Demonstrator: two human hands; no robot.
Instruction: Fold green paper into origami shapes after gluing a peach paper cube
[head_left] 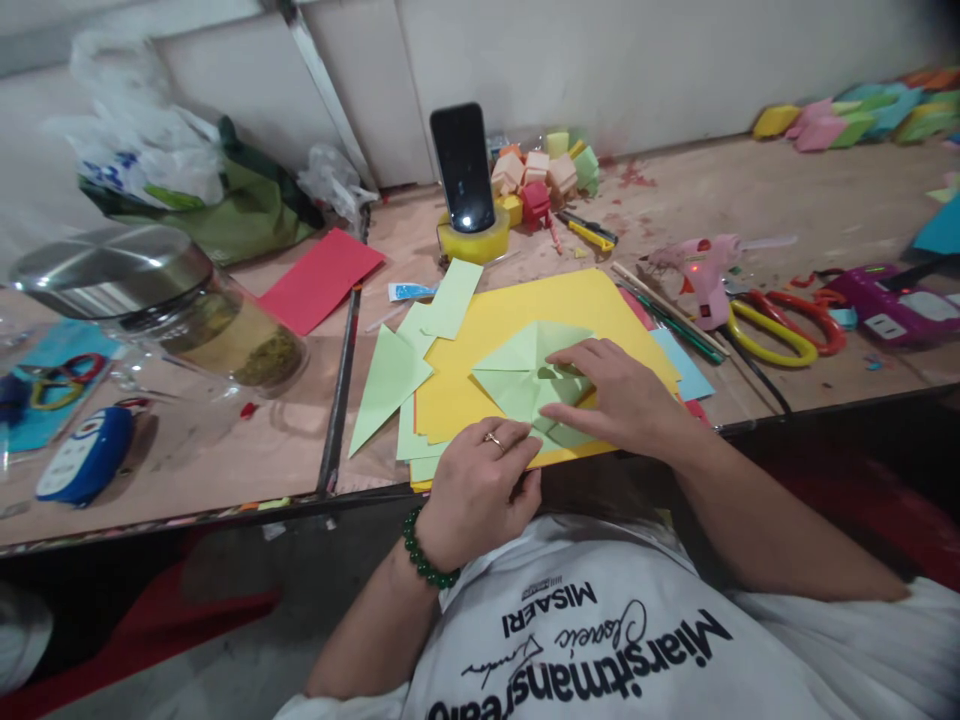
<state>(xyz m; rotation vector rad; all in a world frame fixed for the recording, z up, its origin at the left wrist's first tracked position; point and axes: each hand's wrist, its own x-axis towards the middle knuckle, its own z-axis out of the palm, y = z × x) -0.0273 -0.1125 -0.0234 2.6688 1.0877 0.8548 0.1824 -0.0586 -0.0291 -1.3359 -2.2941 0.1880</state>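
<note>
A folded light green sheet of paper with creases meeting near its middle lies on a stack of yellow paper. My left hand, with a ring and a green bead bracelet, is closed at the green paper's near corner. Its fingers are curled, and the fingertips are partly hidden. From the right, my right hand reaches over the same paper. Its thumb and forefinger are apart, touching the folded flaps, and it covers the paper's right side. More light green pieces lie left of the stack.
A phone stands in a yellow tape roll behind the stack. To the right lie a pink glue gun and scissors. Leftward are a glass jar, red paper and a blue-white device.
</note>
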